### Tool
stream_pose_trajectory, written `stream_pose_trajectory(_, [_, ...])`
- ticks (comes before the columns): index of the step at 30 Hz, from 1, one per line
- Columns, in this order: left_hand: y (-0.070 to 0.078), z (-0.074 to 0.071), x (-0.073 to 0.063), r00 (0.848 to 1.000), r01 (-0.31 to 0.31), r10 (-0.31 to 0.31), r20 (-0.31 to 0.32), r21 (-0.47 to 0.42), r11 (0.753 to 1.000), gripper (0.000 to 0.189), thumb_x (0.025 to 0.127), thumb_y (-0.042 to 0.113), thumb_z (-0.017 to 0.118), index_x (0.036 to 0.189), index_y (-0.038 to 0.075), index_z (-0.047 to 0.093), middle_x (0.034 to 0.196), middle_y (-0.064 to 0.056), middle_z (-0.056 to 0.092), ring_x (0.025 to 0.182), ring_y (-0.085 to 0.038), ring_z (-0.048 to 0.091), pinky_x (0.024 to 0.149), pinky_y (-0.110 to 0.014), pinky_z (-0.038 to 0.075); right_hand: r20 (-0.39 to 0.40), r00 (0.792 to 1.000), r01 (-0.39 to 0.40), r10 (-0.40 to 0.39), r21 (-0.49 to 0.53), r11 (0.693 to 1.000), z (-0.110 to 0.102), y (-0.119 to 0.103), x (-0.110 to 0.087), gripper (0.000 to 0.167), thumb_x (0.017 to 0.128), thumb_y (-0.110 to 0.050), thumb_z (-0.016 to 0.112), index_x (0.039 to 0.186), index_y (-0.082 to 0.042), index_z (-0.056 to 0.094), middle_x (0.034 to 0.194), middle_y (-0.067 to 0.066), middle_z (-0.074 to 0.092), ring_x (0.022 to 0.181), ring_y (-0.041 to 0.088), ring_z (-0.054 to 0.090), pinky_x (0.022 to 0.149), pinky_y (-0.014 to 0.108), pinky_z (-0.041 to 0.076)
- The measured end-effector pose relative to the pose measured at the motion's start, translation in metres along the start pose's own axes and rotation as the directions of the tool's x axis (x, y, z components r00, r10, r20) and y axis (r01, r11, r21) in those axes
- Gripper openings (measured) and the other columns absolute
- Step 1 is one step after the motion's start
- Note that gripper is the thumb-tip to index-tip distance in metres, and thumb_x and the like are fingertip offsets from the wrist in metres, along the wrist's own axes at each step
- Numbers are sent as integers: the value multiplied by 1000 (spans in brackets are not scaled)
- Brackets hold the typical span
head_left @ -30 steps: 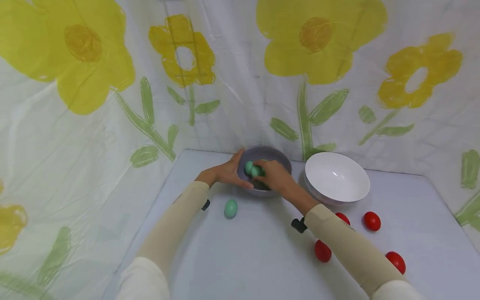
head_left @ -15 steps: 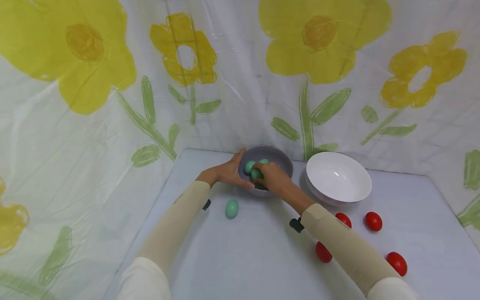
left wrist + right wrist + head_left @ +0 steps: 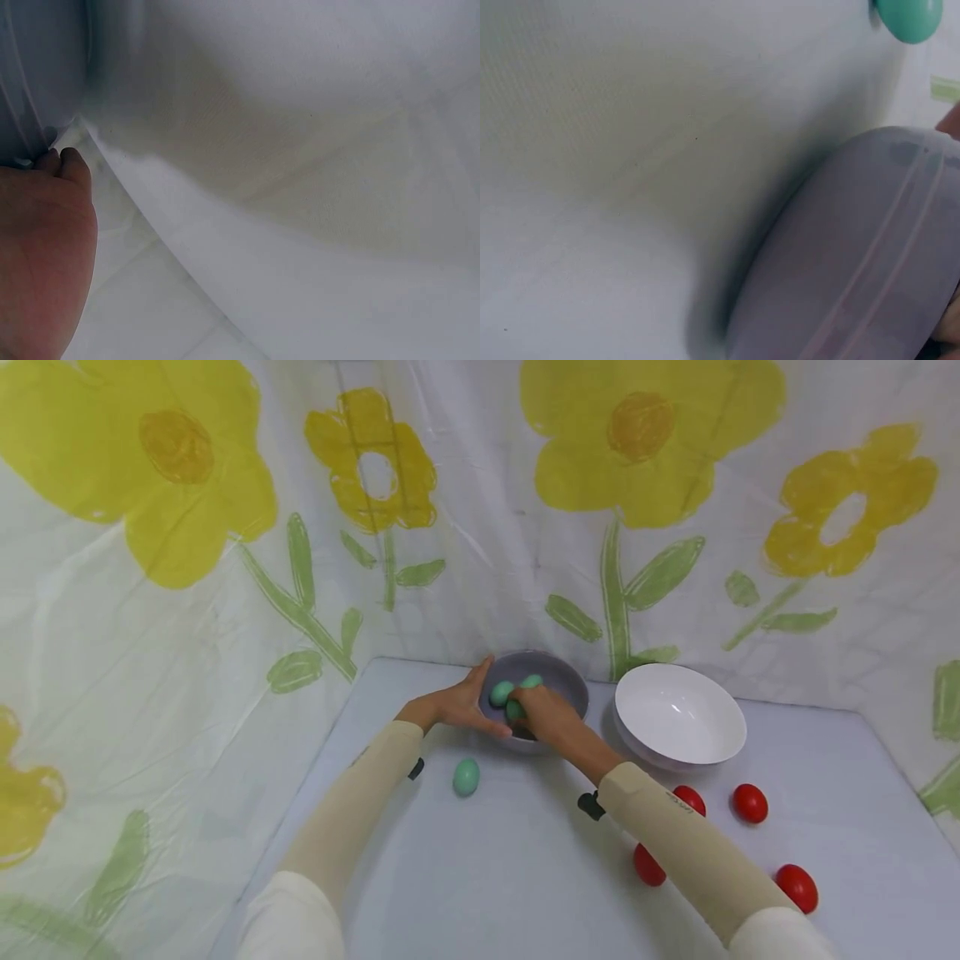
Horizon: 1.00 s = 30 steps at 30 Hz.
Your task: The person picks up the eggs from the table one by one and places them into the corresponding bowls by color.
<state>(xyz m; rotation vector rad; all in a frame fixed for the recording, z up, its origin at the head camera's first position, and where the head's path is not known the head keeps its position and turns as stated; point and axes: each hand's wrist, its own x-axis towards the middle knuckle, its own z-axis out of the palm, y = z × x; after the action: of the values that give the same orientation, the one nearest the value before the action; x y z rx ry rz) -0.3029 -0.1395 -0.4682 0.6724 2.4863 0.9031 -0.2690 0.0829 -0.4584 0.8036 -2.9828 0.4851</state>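
Red eggs (image 3: 750, 803) and a white bowl (image 3: 680, 714) to the right of a pinch inside the gray bowl (image 3: 567, 683).
Four red eggs lie on the table (image 3: 517, 860) right of the pinch and closer to the wearer, two partly covered by the right sleeve (image 3: 675, 822); a loose green egg (image 3: 467, 777) lies nearer the wearer, slightly left. Two more green eggs sit in the gray bowl just beyond the fingertips. The right hand (image 3: 553, 717) has thumb and fingers clamped on the held egg (image 3: 514, 712), partly hiding it; left of it, the left hand (image 3: 461, 704) spreads thumb and fingers wide apart, touching the gray bowl's outside.
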Motion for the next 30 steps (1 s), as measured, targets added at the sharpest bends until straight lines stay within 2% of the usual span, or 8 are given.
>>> stream_pose_trajectory(6, [3, -2, 1, 1000, -1, 1, 0, 11, 1000, 156, 67, 82, 83, 167, 25, -23, 177, -4, -15, 164, -25, -3, 130, -50, 15, 12, 1000, -2, 3, -36, 999, -2, 0, 2, 22, 91, -16, 86, 110, -10, 77, 84, -1, 64, 78, 18, 60, 73, 41, 55])
stream_pose_trajectory(13, [1, 0, 1, 1000, -7, 7, -8, 8, 1000, 156, 68, 80, 84, 167, 25, -23, 177, -4, -15, 164, -25, -3, 130, -49, 15, 6, 1000, -11, 11, -48, 999, 0, 1, 3, 26, 90, -19, 87, 111, -8, 76, 87, 2, 67, 81, 19, 61, 76, 40, 56])
stream_pose_trajectory(19, [1, 3, 0, 1000, 4, -4, -3, 15, 1000, 156, 68, 79, 85, 167, 25, -24, 177, -5, -15, 164, -25, -5, 130, -48, 14, -1, 1000, -23, 23, -51, 998, 1, 0, -2, 24, 91, -21, 86, 111, -11, 75, 88, 1, 67, 82, 19, 62, 75, 40, 57])
stream_pose_trajectory(22, [1, 3, 0, 1000, 8, -8, -5, 21, 1000, 156, 68, 80, 85, 167, 25, -23, 177, -5, -15, 164, -25, -5, 130, -49, 14, -16, 1000, -26, 25, -38, 999, -6, -2, -8, 27, 94, -20, 83, 118, -11, 74, 95, 4, 72, 88, 21, 66, 79, 41, 58])
stream_pose_trajectory(25, [2, 2, -1, 1000, 9, -8, -7, 15, 1000, 155, 69, 79, 85, 167, 26, -23, 177, -4, -15, 164, -26, -6, 130, -50, 14, -54, 998, -28, 28, 13, 1000, -19, -7, -16, 35, 99, -20, 78, 132, -9, 71, 110, 9, 76, 98, 24, 71, 83, 42, 59])
stream_pose_trajectory(28, [2, 1, 0, 1000, 11, -11, -5, 6, 1000, 155, 69, 78, 85, 167, 26, -23, 177, -4, -16, 164, -27, -5, 130, -52, 14, -124, 992, 2, 8, 81, 997, -35, -12, -24, 44, 102, -21, 75, 142, -7, 66, 126, 15, 75, 107, 30, 74, 87, 43, 61])
stream_pose_trajectory(30, [3, 0, 0, 1000, 11, -11, -1, 5, 1000, 155, 69, 79, 84, 167, 25, -23, 177, -5, -16, 164, -27, -5, 130, -53, 15, -179, 984, 43, -20, 124, 991, -46, -18, -30, 48, 101, -23, 76, 145, -7, 64, 130, 16, 73, 110, 31, 73, 89, 44, 61])
